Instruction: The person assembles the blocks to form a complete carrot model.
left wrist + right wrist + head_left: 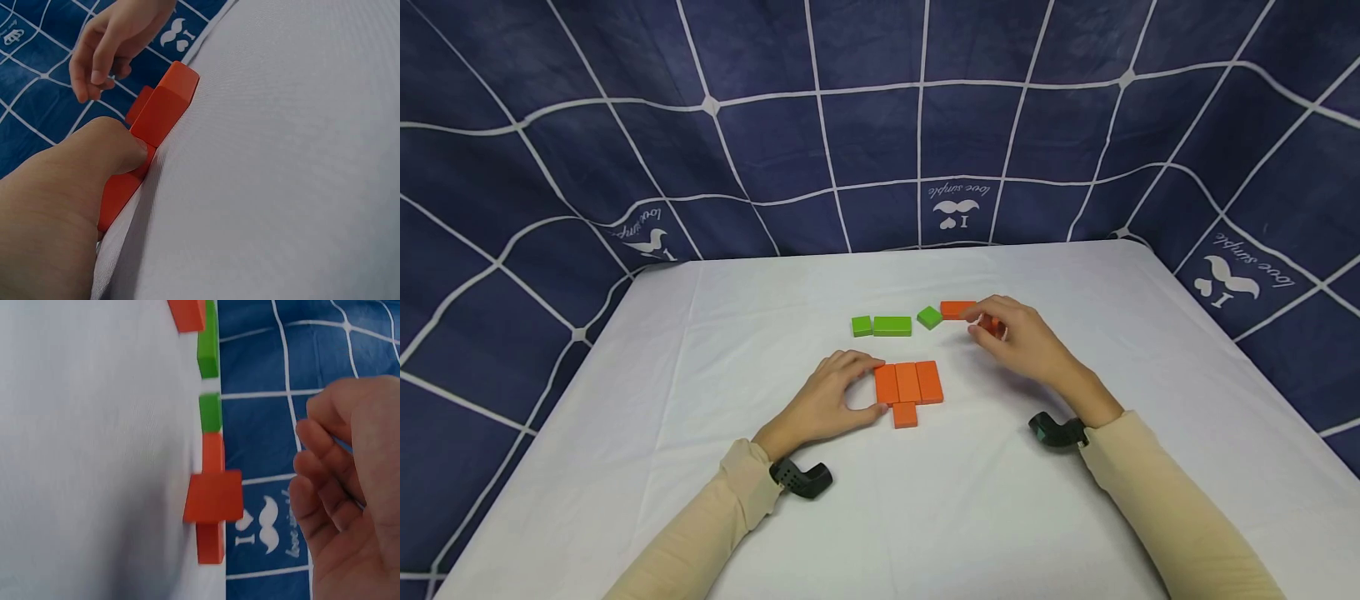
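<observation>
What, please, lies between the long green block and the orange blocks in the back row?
In the head view, a small green block, set askew, lies between the long green block and the orange blocks.

Dark blue fabric (868, 133) with white grid lines (922, 84) (it bears also moustache prints (956, 206)) stands around the white-covered bench (587, 417), behind and on both sides.

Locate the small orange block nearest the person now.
In the head view, the small orange block sits just below the middle one of three orange blocks, right of the left hand.
</observation>
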The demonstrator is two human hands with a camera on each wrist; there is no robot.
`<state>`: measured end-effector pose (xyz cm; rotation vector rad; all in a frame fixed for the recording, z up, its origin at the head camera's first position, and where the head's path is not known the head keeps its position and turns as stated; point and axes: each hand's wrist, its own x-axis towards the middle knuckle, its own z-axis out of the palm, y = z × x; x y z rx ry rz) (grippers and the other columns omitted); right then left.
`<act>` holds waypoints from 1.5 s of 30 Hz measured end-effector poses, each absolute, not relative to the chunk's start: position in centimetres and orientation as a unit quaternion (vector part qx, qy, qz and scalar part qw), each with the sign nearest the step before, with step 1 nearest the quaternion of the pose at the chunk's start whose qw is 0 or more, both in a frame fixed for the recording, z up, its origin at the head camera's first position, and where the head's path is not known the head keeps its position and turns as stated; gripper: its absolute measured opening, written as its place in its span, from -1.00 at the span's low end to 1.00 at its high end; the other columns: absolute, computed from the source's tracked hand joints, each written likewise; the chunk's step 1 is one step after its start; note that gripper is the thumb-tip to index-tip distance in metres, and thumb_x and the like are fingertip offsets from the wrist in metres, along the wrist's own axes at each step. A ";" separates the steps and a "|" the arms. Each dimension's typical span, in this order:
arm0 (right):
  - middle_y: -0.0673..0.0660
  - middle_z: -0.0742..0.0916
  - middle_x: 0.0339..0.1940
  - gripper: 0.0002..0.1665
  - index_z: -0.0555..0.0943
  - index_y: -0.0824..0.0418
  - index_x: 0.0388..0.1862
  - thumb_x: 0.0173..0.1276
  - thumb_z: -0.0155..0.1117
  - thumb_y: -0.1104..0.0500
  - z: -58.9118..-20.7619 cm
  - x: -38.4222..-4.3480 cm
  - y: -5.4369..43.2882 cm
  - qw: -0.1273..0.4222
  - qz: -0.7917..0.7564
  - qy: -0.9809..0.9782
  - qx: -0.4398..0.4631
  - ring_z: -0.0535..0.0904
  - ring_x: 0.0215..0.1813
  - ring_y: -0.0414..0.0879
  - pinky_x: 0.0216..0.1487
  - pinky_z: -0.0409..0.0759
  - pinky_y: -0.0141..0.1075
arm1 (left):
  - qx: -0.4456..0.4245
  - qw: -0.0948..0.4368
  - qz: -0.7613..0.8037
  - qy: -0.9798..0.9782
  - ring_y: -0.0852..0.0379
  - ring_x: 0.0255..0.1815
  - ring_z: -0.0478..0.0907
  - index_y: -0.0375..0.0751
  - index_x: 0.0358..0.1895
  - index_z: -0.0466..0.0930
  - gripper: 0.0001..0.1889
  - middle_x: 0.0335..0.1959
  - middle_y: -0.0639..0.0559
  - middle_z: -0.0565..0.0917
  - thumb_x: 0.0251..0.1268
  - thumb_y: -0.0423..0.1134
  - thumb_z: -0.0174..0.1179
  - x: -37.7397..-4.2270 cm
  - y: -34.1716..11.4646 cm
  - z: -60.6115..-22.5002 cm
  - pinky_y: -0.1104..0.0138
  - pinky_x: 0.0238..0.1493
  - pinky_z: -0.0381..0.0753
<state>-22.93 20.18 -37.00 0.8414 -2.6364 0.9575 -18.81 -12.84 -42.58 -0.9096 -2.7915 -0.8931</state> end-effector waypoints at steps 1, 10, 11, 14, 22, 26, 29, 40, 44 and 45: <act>0.04 0.72 -0.19 -0.73 0.71 0.22 0.07 0.41 0.32 0.30 -37.1 -23.1 20.4 0.114 0.326 -0.896 0.280 0.52 -0.25 -0.11 -0.24 0.57 -0.24 | -0.296 0.036 -0.291 -0.909 0.08 0.24 0.45 -0.06 0.34 0.58 -0.34 0.24 0.06 0.59 0.17 0.10 0.42 -18.8 -12.8 -42.6 0.07 0.34 0.43; 0.18 0.75 -0.09 -0.66 0.69 0.26 0.14 0.42 0.22 0.34 -38.3 -24.2 22.4 0.159 0.316 -0.911 0.210 0.58 -0.14 0.03 -0.20 0.53 -0.25 | -0.299 0.037 -0.292 -0.908 0.08 0.25 0.45 -0.06 0.34 0.58 -0.34 0.23 0.05 0.59 0.17 0.10 0.42 -18.8 -12.8 -42.6 0.06 0.35 0.42; 0.19 0.75 -0.07 -0.65 0.68 0.26 0.15 0.41 0.21 0.35 -38.5 -24.3 22.6 0.159 0.315 -0.914 0.203 0.58 -0.13 0.05 -0.18 0.53 -0.22 | -0.300 0.038 -0.291 -0.908 0.08 0.25 0.45 -0.06 0.34 0.58 -0.34 0.23 0.06 0.59 0.17 0.09 0.42 -18.8 -12.8 -42.6 0.06 0.35 0.42; 0.25 0.74 -0.02 -0.59 0.67 0.29 0.18 0.37 0.18 0.38 -38.8 -24.5 23.1 0.152 0.314 -0.920 0.181 0.60 -0.11 0.11 -0.13 0.53 -0.13 | -0.301 0.040 -0.290 -0.907 0.08 0.24 0.45 -0.06 0.33 0.58 -0.34 0.23 0.06 0.59 0.17 0.09 0.42 -18.9 -12.7 -42.7 0.07 0.34 0.42; 0.34 0.71 0.11 -0.53 0.60 0.34 0.29 0.41 0.21 0.33 -39.5 -24.9 23.8 0.111 0.290 -0.936 0.165 0.57 -0.04 0.16 0.04 0.52 0.04 | -0.299 0.038 -0.289 -0.909 0.07 0.25 0.45 -0.06 0.33 0.58 -0.34 0.23 0.05 0.59 0.17 0.10 0.42 -18.9 -12.7 -42.6 0.06 0.35 0.42; 0.35 0.71 0.11 -0.57 0.65 0.33 0.26 0.43 0.22 0.32 -39.9 -25.1 23.9 0.102 0.282 -0.937 0.180 0.60 0.00 0.18 0.09 0.55 0.08 | -0.297 0.039 -0.290 -0.909 0.07 0.25 0.45 -0.05 0.33 0.58 -0.34 0.23 0.05 0.59 0.18 0.10 0.42 -18.8 -12.8 -42.6 0.06 0.35 0.42; 0.34 0.71 0.10 -0.60 0.69 0.29 0.20 0.42 0.24 0.28 -40.0 -25.2 24.0 0.100 0.272 -0.940 0.179 0.61 0.05 0.21 0.15 0.55 0.12 | -0.296 0.039 -0.291 -0.909 0.08 0.25 0.45 -0.06 0.34 0.58 -0.34 0.23 0.05 0.59 0.18 0.10 0.42 -18.8 -12.8 -42.6 0.06 0.35 0.43; 0.29 0.74 0.09 -0.64 0.73 0.27 0.08 0.36 0.33 0.15 -39.5 -25.0 23.9 0.085 0.237 -0.960 0.126 0.57 0.13 0.22 0.23 0.49 0.15 | -0.298 0.042 -0.291 -0.908 0.07 0.25 0.45 -0.07 0.33 0.58 -0.34 0.24 0.05 0.59 0.18 0.10 0.42 -18.8 -12.9 -42.5 0.05 0.35 0.42; 0.30 0.74 0.04 -0.60 0.70 0.29 0.12 0.38 0.33 0.12 -39.5 -25.0 24.1 0.071 0.239 -0.962 0.111 0.55 0.06 0.20 0.18 0.49 0.13 | -0.301 0.043 -0.290 -0.908 0.06 0.26 0.45 -0.07 0.33 0.58 -0.34 0.24 0.04 0.59 0.18 0.11 0.42 -18.8 -12.8 -42.6 0.05 0.36 0.41; 0.30 0.73 0.04 -0.58 0.68 0.30 0.14 0.38 0.33 0.11 -39.5 -25.0 24.2 0.067 0.240 -0.962 0.107 0.54 0.05 0.20 0.17 0.49 0.13 | -0.302 0.044 -0.289 -0.908 0.07 0.26 0.46 -0.07 0.33 0.58 -0.34 0.24 0.04 0.59 0.18 0.11 0.42 -18.8 -12.8 -42.6 0.05 0.36 0.41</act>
